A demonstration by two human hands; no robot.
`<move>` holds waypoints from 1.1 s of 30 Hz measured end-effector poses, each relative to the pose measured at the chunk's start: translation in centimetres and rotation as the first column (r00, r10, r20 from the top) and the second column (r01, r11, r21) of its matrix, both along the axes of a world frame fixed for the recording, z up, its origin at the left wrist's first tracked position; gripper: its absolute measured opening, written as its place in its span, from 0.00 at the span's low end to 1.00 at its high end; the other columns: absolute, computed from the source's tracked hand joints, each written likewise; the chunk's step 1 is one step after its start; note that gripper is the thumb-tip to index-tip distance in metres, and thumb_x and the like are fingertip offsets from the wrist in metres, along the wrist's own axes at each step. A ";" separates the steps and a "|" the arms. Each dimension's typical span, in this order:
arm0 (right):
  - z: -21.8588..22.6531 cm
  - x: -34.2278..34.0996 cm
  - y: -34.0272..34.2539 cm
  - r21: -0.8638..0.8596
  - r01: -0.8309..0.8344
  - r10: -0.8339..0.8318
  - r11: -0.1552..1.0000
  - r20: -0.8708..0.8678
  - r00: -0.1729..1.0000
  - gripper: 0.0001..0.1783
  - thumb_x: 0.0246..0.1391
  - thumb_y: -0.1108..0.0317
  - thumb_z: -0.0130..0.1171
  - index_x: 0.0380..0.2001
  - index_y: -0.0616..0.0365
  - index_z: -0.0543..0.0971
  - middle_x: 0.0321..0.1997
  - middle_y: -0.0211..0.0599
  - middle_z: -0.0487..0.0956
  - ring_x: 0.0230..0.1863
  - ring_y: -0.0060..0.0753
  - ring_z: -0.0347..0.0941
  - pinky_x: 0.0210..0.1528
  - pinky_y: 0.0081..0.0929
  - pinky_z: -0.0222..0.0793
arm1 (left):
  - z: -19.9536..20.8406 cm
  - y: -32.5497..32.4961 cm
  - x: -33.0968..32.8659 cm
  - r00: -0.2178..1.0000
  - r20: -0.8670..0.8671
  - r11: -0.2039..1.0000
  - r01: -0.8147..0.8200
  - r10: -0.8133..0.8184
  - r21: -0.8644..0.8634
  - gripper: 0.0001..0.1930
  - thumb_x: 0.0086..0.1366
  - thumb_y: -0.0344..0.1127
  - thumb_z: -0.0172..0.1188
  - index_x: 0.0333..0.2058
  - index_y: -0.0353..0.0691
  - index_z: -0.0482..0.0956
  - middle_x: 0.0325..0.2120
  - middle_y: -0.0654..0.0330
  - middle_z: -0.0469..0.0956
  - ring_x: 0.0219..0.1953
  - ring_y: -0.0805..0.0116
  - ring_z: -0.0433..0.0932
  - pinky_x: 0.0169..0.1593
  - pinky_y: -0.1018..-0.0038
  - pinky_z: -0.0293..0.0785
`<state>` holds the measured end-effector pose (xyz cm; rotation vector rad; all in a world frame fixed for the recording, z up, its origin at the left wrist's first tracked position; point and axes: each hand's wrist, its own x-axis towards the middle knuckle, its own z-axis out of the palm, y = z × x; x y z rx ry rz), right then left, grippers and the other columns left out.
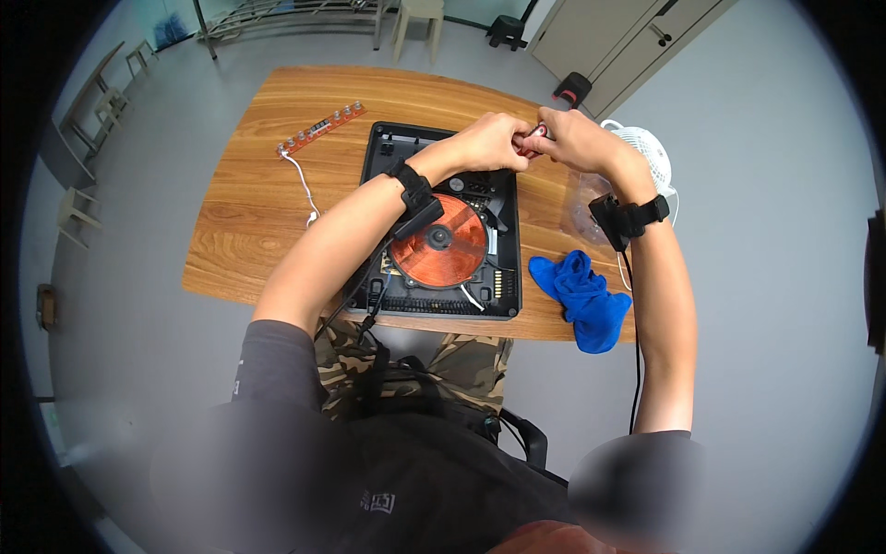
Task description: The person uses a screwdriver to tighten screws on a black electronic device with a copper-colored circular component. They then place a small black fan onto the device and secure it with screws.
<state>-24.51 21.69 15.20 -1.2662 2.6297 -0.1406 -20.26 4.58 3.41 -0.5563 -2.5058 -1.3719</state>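
Observation:
An opened induction cooker, its black housing [510,277] lying on the table, shows a round copper coil [454,249] and some wiring inside. Above its far right corner my two hands meet. My right hand [580,143] is closed around a small red-and-white item [541,131], mostly covered by fingers, so its kind does not show. My left hand [489,143] is closed right beside it, fingertips pinched together against the same item or something at its end; I cannot tell which. Dark straps with small boxes sit on both wrists.
On the wooden table [249,212] lie an orange circuit strip [321,129] with a white cable at left, and a crumpled blue cloth [586,300] at right. Beyond my right wrist are a clear plastic bag or tub [583,208] and a white fan [651,152]. Stools stand farther off.

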 end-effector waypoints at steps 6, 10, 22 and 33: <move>-0.2 0.3 -1.6 0.179 0.159 -0.127 0.971 -0.182 0.975 0.37 0.62 0.36 0.53 0.28 0.63 0.88 0.27 0.51 0.85 0.31 0.49 0.85 0.38 0.44 0.81 | 0.8 0.3 0.1 0.993 0.085 0.992 0.071 -0.080 0.109 0.11 0.56 0.28 0.74 0.35 0.33 0.82 0.27 0.60 0.87 0.28 0.75 0.83 0.38 0.75 0.78; -0.4 0.6 -1.3 0.165 0.105 -0.052 0.981 -0.299 0.953 0.36 0.62 0.37 0.51 0.34 0.66 0.85 0.32 0.57 0.85 0.39 0.59 0.84 0.44 0.48 0.79 | 1.0 0.6 0.5 0.999 0.032 0.998 0.036 -0.038 0.048 0.12 0.54 0.30 0.74 0.34 0.33 0.81 0.26 0.60 0.86 0.29 0.75 0.82 0.38 0.75 0.77; -0.2 0.8 -1.4 0.126 0.105 -0.099 0.986 -0.058 0.993 0.29 0.62 0.47 0.53 0.34 0.66 0.87 0.35 0.59 0.86 0.41 0.58 0.84 0.47 0.45 0.79 | -0.1 0.3 -0.6 0.950 0.195 0.960 0.205 -0.242 0.189 0.12 0.58 0.30 0.73 0.32 0.34 0.77 0.27 0.65 0.79 0.30 0.76 0.78 0.39 0.75 0.75; -2.0 -0.7 1.4 -0.150 -0.297 0.251 0.943 -0.268 0.930 0.25 0.65 0.52 0.59 0.49 0.67 0.75 0.38 0.56 0.84 0.41 0.62 0.81 0.47 0.47 0.76 | 0.2 0.4 0.1 0.994 0.056 0.976 0.077 -0.090 0.206 0.22 0.52 0.30 0.74 0.44 0.31 0.75 0.28 0.59 0.83 0.33 0.73 0.81 0.43 0.75 0.79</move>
